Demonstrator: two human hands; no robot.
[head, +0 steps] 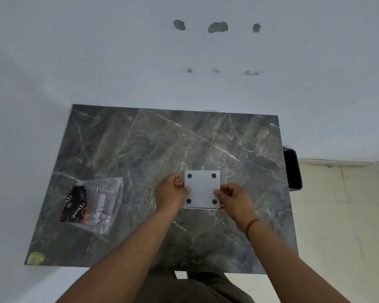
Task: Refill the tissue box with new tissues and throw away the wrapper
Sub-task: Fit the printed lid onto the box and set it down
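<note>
Bare forearms; red thread (253,225) on right wrist.

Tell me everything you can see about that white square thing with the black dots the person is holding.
The tissue box is a white, square, smooth-looking case, seemingly plastic, turned so its flat base faces the camera. Four round black pads sit near the base's corners, with a tiny mark at its centre. It sits low over the grey marble-patterned table, near the front middle; whether it touches the table cannot be told. The left hand grips its left edge and the right hand its right edge. A thin rim shows along its near edge.
</note>
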